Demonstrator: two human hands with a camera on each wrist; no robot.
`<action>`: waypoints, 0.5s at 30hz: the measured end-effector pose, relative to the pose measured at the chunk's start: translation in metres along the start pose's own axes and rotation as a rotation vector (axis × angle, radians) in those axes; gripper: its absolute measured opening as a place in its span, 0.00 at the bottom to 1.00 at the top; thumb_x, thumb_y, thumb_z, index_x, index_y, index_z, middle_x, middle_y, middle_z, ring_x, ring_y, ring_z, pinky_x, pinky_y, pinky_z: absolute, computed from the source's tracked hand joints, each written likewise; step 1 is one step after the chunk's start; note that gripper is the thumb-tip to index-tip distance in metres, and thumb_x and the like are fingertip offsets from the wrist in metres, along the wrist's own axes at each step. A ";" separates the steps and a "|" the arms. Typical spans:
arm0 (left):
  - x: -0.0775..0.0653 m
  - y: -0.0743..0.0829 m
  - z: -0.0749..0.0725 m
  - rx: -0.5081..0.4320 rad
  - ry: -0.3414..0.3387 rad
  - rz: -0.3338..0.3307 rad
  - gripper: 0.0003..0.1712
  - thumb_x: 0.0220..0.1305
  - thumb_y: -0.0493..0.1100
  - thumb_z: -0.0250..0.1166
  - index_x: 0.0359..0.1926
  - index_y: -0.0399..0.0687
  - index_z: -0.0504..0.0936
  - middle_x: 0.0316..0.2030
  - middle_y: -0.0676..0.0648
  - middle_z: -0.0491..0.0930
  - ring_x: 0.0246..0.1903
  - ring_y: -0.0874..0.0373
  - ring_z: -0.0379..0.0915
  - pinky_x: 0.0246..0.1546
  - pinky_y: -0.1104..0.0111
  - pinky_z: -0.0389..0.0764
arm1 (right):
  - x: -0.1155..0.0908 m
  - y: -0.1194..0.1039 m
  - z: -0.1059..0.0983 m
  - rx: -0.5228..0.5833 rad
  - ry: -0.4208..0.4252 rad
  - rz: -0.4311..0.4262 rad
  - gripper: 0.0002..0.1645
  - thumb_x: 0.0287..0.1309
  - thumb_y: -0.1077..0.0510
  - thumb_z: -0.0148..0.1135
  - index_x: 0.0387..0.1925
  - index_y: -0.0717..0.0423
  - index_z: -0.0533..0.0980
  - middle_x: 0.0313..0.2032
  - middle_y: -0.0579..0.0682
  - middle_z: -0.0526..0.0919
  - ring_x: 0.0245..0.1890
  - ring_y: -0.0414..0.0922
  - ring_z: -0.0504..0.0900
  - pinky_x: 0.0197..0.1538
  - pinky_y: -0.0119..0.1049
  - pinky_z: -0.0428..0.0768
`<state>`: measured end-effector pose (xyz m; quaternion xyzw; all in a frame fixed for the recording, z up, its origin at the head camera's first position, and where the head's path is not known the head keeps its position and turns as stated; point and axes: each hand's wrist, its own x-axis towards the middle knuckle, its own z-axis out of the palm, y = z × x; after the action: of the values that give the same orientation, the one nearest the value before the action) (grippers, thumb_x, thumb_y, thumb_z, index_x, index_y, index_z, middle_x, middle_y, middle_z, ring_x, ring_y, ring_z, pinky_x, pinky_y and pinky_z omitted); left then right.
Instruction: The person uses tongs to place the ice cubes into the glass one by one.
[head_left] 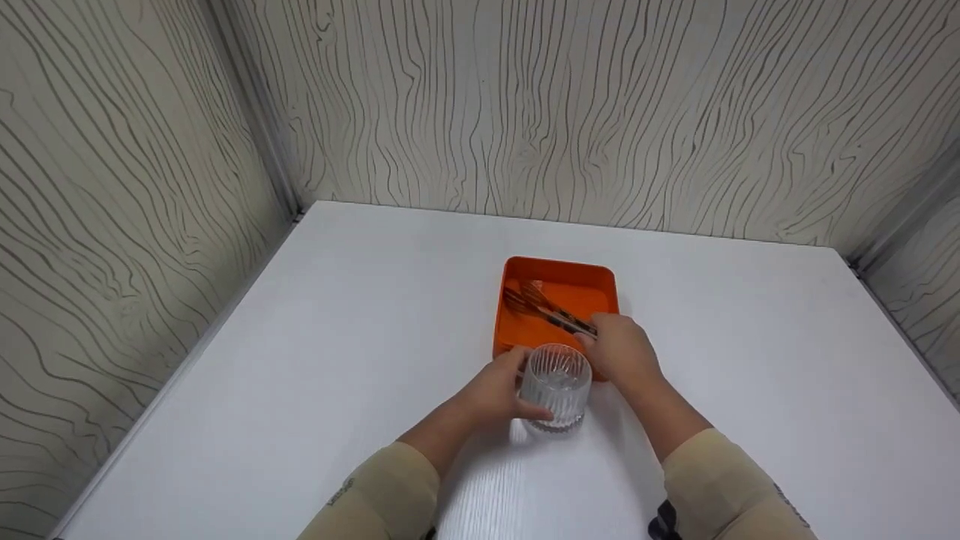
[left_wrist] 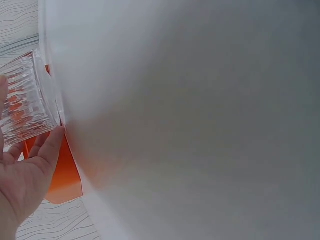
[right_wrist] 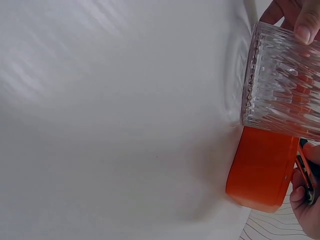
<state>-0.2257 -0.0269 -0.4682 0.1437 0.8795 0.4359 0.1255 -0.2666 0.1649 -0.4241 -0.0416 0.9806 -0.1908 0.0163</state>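
My left hand [head_left: 496, 386] grips a clear ribbed glass [head_left: 556, 394], the thumb across its near side and the fingers on the far side. The glass stands upright at the near edge of an orange tray [head_left: 564, 268]; whether its base touches the table I cannot tell. Over the tray's right near corner, my right hand [head_left: 624, 346] holds the handle ends of some slim, dark-handled cutlery [head_left: 555, 313]. The cutlery heads point to the tray's far left and look like forks, though blurred. In the right wrist view, the right fingers pinch the handles [right_wrist: 306, 172].
A white table [head_left: 360, 315] lies under everything. Behind it rises a wood-grain patterned wall [head_left: 480, 105], with similar panels at the left [head_left: 112, 187] and right [head_left: 930, 322].
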 end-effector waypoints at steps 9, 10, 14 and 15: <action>0.000 0.001 0.000 -0.010 -0.001 -0.012 0.43 0.34 0.55 0.77 0.53 0.60 0.65 0.47 0.60 0.71 0.48 0.61 0.69 0.54 0.64 0.71 | 0.001 -0.001 0.002 -0.010 -0.003 -0.003 0.12 0.56 0.51 0.61 0.29 0.55 0.72 0.22 0.50 0.71 0.25 0.48 0.70 0.29 0.36 0.71; 0.000 0.001 0.000 -0.009 0.000 -0.012 0.43 0.34 0.55 0.77 0.53 0.60 0.65 0.47 0.60 0.71 0.48 0.61 0.69 0.54 0.64 0.71 | 0.001 -0.001 0.002 -0.012 -0.001 -0.007 0.12 0.56 0.51 0.61 0.29 0.55 0.72 0.22 0.50 0.71 0.25 0.48 0.70 0.29 0.36 0.71; -0.001 0.001 0.000 -0.001 0.002 -0.011 0.43 0.35 0.56 0.76 0.53 0.61 0.65 0.47 0.60 0.71 0.49 0.61 0.68 0.54 0.64 0.71 | 0.001 -0.001 0.002 -0.024 0.021 -0.027 0.11 0.56 0.52 0.61 0.28 0.55 0.72 0.21 0.50 0.71 0.24 0.48 0.69 0.28 0.36 0.71; -0.001 0.001 0.000 0.000 0.002 -0.008 0.42 0.35 0.56 0.76 0.53 0.61 0.65 0.47 0.60 0.71 0.49 0.61 0.68 0.54 0.64 0.71 | 0.000 0.000 0.003 -0.032 0.033 -0.040 0.11 0.55 0.52 0.62 0.27 0.55 0.72 0.20 0.50 0.71 0.23 0.48 0.69 0.28 0.37 0.70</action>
<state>-0.2248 -0.0267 -0.4676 0.1395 0.8803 0.4355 0.1262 -0.2669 0.1637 -0.4266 -0.0584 0.9826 -0.1762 -0.0042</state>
